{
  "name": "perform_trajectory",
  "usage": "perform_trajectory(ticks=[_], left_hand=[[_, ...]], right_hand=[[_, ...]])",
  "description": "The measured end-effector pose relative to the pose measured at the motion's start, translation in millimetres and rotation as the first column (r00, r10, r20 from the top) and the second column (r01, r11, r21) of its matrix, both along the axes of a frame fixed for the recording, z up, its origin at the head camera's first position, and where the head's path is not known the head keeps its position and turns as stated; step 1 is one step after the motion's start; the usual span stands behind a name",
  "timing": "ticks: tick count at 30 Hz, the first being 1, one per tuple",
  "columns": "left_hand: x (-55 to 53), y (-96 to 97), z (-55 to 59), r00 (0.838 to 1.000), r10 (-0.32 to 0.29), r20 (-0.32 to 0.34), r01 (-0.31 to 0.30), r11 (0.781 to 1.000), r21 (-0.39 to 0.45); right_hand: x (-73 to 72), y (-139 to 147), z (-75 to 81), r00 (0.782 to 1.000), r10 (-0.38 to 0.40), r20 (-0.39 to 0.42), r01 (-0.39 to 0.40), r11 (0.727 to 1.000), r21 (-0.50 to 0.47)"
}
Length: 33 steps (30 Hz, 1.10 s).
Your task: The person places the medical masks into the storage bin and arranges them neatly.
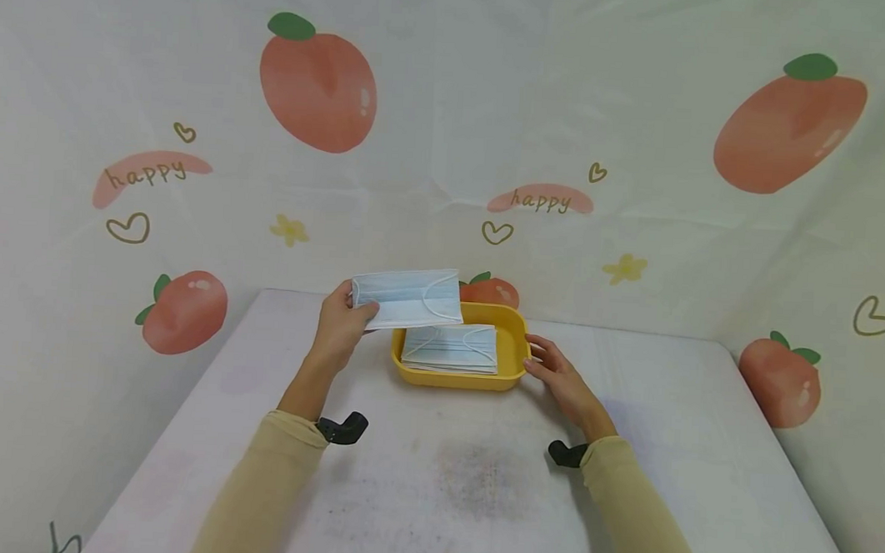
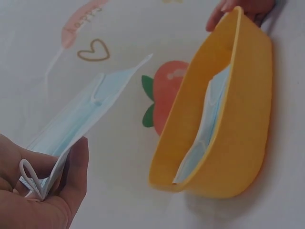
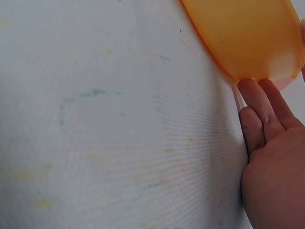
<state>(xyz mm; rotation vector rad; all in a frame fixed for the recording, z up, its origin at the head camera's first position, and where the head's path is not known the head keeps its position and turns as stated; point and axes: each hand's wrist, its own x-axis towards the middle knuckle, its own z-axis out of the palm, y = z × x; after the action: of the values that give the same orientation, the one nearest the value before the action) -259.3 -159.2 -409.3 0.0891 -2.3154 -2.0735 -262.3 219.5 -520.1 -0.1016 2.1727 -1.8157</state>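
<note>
Above the left rim of the yellow tray (image 1: 513, 322), 1 pale blue face mask (image 1: 409, 296) hangs in the air, pinched at its left short edge between thumb and fingers of the left hand (image 1: 340, 325). Its long axis runs left to right across the table, the free end reaching over the tray's back corner, ear loops (image 2: 29, 177) gathered at the pinched end. Inside the tray lies a small stack of masks (image 1: 450, 347), flat, with their long sides also running left to right. Judging by how things lie, the work is midway: 1 mask is clear of the tray, several are in it, and none lies on the table.

At the tray's right wall, the right hand (image 1: 563, 380) rests with straight fingers (image 3: 259, 102) touching the rim, holding nothing.

Underneath is a white table (image 1: 431, 493), faintly smudged, and behind it a cloth backdrop (image 1: 646, 112) printed with peaches, hearts and "happy".
</note>
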Motion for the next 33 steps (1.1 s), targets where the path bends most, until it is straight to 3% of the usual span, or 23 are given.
perform_trajectory(ticks=[11, 23, 33], left_hand=[[-14.3, 28.6, -14.7, 0.996, -0.043, 0.072, 0.041, 0.999, 0.036], [-28.4, 49.5, -30.1, 0.984, -0.036, 0.177, 0.044, 0.998, -0.036], [-32.0, 59.7, -38.0, 0.979, -0.038, 0.201, 0.057, 0.995, -0.088]], right_hand=[[-0.7, 0.9, -1.8, 1.0, -0.003, 0.01, 0.003, 1.0, 0.004], [-1.3, 0.9, -3.7, 1.0, 0.0, 0.007, 0.0, 1.0, 0.004], [-1.0, 1.6, -1.0, 1.0, 0.002, 0.008, -0.002, 1.0, -0.002]])
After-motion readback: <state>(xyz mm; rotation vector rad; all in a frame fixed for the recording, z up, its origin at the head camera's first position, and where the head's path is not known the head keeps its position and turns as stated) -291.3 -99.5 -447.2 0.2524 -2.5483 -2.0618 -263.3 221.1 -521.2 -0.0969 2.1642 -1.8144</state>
